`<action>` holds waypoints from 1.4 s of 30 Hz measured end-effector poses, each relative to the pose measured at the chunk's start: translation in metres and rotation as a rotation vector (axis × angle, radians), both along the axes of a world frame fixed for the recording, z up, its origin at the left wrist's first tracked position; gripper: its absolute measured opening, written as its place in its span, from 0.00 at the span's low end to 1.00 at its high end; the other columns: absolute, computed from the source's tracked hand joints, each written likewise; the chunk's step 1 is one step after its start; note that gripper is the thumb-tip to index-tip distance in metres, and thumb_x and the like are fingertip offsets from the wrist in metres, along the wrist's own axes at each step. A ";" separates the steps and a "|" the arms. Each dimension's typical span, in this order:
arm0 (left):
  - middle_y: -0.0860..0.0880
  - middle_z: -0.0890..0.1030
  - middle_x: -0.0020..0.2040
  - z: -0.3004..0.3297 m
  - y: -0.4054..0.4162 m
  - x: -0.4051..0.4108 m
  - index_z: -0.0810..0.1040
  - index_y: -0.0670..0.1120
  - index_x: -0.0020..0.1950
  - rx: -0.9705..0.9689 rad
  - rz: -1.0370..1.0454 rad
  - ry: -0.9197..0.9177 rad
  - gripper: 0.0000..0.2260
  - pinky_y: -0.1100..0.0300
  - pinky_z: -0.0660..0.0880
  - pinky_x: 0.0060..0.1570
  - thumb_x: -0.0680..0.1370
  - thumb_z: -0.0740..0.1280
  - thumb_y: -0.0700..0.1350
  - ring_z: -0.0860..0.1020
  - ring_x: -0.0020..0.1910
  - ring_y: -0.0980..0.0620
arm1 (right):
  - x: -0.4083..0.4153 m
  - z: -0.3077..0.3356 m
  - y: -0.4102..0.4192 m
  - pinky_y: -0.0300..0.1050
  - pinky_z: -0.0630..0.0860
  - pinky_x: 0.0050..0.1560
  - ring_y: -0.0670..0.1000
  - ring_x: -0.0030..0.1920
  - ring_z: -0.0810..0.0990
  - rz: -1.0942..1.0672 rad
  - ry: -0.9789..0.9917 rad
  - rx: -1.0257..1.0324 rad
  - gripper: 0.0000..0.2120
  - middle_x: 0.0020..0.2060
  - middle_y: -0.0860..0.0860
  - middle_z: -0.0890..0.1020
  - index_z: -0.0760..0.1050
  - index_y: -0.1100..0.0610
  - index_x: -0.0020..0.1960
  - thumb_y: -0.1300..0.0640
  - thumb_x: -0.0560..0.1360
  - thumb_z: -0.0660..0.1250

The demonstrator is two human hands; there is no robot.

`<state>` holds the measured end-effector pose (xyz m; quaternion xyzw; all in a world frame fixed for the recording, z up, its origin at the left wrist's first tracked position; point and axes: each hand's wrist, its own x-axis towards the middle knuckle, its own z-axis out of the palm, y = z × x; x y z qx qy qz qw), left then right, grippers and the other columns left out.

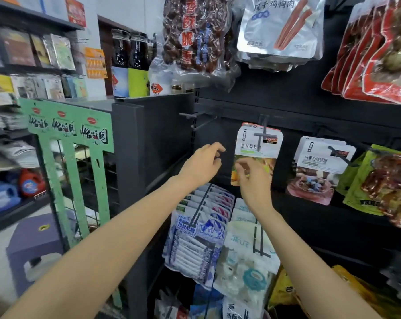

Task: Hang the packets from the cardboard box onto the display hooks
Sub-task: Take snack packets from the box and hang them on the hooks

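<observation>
A white and orange candy packet (258,143) hangs on a black display hook (264,132) at the middle of the dark rack. My right hand (252,180) is in front of its lower part, fingers loosely curled and touching its left edge. To the left of the packet my left hand (203,165) hovers with relaxed curled fingers and holds nothing. An empty hook (195,115) sticks out above the left hand. The cardboard box is out of view.
More packets hang around: chocolate candy packets (319,166) and green packets (379,180) to the right, blue and white packets (199,231) and pale packets (245,261) below, dark snack bags (195,35) above. A green wire stand (72,143) and a purple stool (36,240) are at left.
</observation>
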<state>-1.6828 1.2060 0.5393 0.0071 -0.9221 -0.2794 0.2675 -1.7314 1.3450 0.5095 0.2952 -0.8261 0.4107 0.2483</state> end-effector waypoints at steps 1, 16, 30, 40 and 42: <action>0.46 0.79 0.54 -0.006 -0.008 0.014 0.71 0.46 0.64 -0.005 0.009 -0.027 0.13 0.49 0.76 0.52 0.80 0.60 0.40 0.77 0.49 0.49 | 0.008 -0.003 -0.008 0.40 0.65 0.45 0.52 0.50 0.76 0.061 -0.018 0.019 0.08 0.48 0.54 0.79 0.76 0.59 0.54 0.59 0.80 0.60; 0.43 0.82 0.48 -0.161 -0.212 0.324 0.79 0.42 0.53 0.296 0.650 -0.405 0.08 0.57 0.74 0.41 0.79 0.62 0.41 0.80 0.46 0.44 | 0.244 -0.114 -0.262 0.55 0.75 0.47 0.59 0.46 0.79 0.777 -0.279 0.696 0.09 0.45 0.59 0.81 0.77 0.62 0.51 0.61 0.79 0.59; 0.38 0.67 0.68 -0.309 -0.360 0.479 0.61 0.40 0.72 0.348 0.810 -1.124 0.22 0.48 0.70 0.62 0.80 0.61 0.45 0.68 0.65 0.39 | 0.384 -0.292 -0.403 0.48 0.68 0.63 0.61 0.65 0.71 0.800 -0.712 1.098 0.27 0.66 0.62 0.69 0.57 0.54 0.75 0.59 0.79 0.61; 0.42 0.78 0.51 -0.304 -0.384 0.489 0.76 0.41 0.52 0.069 0.802 -1.085 0.09 0.52 0.71 0.41 0.76 0.61 0.31 0.78 0.49 0.40 | 0.390 -0.321 -0.414 0.40 0.69 0.57 0.56 0.62 0.75 0.809 -0.864 1.214 0.18 0.63 0.55 0.77 0.69 0.55 0.70 0.61 0.80 0.60; 0.41 0.79 0.48 -0.292 -0.390 0.496 0.77 0.43 0.51 0.095 0.820 -0.942 0.08 0.51 0.73 0.41 0.78 0.60 0.35 0.78 0.46 0.40 | 0.388 -0.315 -0.417 0.44 0.69 0.62 0.56 0.64 0.73 0.825 -0.887 1.203 0.21 0.66 0.56 0.74 0.65 0.54 0.72 0.59 0.80 0.60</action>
